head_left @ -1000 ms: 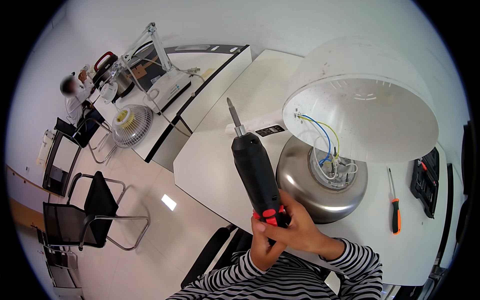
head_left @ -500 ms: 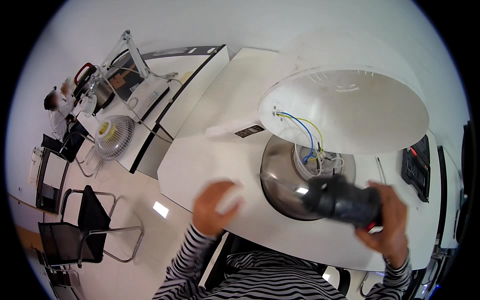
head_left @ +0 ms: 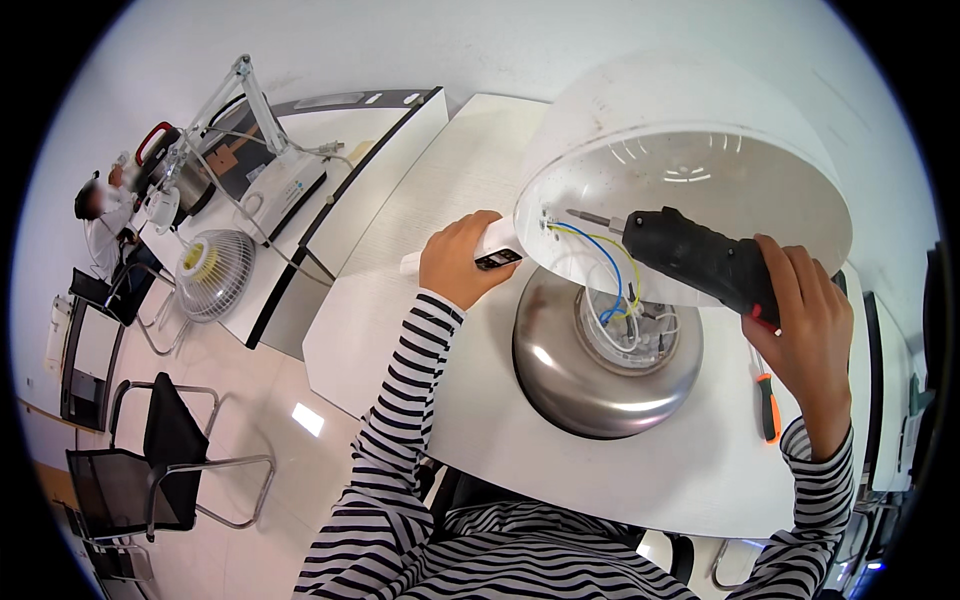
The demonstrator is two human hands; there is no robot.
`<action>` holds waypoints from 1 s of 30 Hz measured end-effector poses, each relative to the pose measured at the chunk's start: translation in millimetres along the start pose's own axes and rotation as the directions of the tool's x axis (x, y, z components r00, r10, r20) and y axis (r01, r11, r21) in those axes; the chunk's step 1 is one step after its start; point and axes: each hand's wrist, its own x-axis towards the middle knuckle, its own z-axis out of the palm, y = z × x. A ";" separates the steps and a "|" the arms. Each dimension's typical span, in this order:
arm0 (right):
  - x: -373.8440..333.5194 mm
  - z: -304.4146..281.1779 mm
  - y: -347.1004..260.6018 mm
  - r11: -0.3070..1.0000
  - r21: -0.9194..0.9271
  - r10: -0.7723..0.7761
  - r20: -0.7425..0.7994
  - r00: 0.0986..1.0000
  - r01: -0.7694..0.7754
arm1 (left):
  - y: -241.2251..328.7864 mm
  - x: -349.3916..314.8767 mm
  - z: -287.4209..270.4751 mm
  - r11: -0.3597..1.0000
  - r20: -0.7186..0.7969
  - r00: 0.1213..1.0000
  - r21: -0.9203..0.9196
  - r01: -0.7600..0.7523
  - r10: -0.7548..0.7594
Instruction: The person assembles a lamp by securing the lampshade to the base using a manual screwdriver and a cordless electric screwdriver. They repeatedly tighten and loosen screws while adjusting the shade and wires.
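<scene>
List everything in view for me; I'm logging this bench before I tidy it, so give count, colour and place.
White dome housing: one, white, tilted up on the table, open side facing the camera.
Metal bowl base: one, silver, on the table below the housing.
Wires: several, blue, yellow and white, running from the housing into the base.
Electric screwdriver: one, black, bit pointing at the housing's inner rim.
Hand screwdriver: one, orange and black, on the table at right.
Table: one, white.
Desk fan: one, white, far left.
Chairs: two, black, on the floor at left.
Left hand: on the housing's left edge.
Right hand: gripping the electric screwdriver.
</scene>
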 end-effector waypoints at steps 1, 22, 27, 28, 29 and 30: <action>-1.6 -1.7 -2.8 1.000 0.019 0.024 0.007 1.000 -0.024 | -2.6 -0.9 1.5 1.000 -0.033 0.999 -0.005 -0.017 0.017; 15.6 -4.5 -18.9 0.993 -0.108 -0.040 0.035 0.999 0.043 | -5.6 -4.6 7.5 0.997 -0.124 0.992 0.080 -0.005 0.015; 15.3 -3.2 -18.7 0.994 -0.103 -0.042 0.039 0.998 0.046 | -5.0 -3.9 8.5 0.996 -0.125 0.992 0.084 -0.009 0.020; 15.3 -3.0 -18.4 0.994 -0.103 -0.044 0.039 0.998 0.047 | -5.2 -3.8 8.6 0.996 -0.132 0.991 0.083 -0.016 0.027; 15.4 -2.9 -18.1 0.993 -0.103 -0.045 0.039 0.998 0.049 | -5.3 -3.7 8.3 0.997 -0.131 0.991 0.079 -0.015 0.026; 15.8 -2.8 -18.2 0.992 -0.109 -0.057 0.023 0.998 0.059 | -5.3 -3.7 8.0 0.997 -0.128 0.991 0.075 -0.015 0.024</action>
